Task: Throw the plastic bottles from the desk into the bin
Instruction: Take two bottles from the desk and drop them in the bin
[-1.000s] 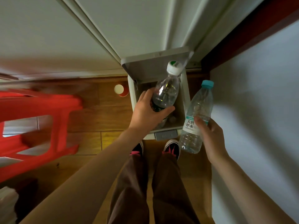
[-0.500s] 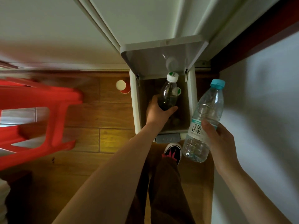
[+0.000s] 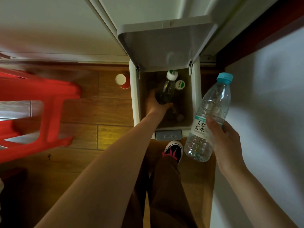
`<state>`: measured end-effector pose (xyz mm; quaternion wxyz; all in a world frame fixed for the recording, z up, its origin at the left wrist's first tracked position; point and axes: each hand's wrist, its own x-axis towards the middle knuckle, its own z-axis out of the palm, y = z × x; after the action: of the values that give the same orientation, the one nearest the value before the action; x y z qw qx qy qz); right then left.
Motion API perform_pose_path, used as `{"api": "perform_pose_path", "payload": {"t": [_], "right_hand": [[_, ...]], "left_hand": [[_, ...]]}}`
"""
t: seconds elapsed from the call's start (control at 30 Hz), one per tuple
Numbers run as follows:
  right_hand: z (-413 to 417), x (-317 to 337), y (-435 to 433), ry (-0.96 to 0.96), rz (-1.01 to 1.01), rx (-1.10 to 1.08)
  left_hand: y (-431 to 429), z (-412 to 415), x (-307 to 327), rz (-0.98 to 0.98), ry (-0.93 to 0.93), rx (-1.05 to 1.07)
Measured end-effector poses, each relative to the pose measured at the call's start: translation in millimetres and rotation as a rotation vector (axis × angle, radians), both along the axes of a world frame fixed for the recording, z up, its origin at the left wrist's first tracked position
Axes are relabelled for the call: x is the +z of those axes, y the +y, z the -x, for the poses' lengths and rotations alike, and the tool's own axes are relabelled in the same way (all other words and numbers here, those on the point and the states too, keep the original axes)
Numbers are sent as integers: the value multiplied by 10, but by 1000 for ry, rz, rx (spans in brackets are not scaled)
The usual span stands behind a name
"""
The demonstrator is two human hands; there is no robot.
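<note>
You're mid-drop on bottle one. Your left hand (image 3: 156, 104) is down inside the bin (image 3: 134, 96), fingers wrapped round the white-capped bottle (image 3: 166, 91), which sits below the rim, with the lid (image 3: 164, 45) flipped up at 12 o'clock. Next I'd say just let go and pull the arm out. Your right hand (image 3: 225, 142) has a full grip on the blue-capped bottle (image 3: 209, 119), outside the bin at its 4 o'clock, so that one's up next.

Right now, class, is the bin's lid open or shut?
Open. The lid stands tipped up behind the bin, and the left hand holds a bottle inside it.
</note>
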<state>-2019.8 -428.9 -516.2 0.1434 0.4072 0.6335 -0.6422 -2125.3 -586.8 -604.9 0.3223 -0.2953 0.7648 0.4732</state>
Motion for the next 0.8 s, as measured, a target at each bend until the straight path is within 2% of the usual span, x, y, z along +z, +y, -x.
{"api": "perform_pose_path", "payload": {"t": [0.17,0.33,0.4,0.5,0.6,0.67,0.8], "right_hand": [[-14,-8,-4,9,-9,3],[-21,10,-23,9,-21,-3],[-9,79,-48,8,-41,16],[34,211,-59,4,-99,52],[103,366,-103,31,-154,98],[159,470,-142,54,-188,157],[235,546,-255,12,-237,319]], "left_hand": [[16,94,-67,15,-84,61],[-4,64,79,35,-64,-35],[-33,16,317,106,39,-163],[-180,-105,760,160,395,-307],[-470,-184,1027,183,656,-306],[-654,-182,1013,220,681,-253],[-802,-185,813,171,525,-152]]}}
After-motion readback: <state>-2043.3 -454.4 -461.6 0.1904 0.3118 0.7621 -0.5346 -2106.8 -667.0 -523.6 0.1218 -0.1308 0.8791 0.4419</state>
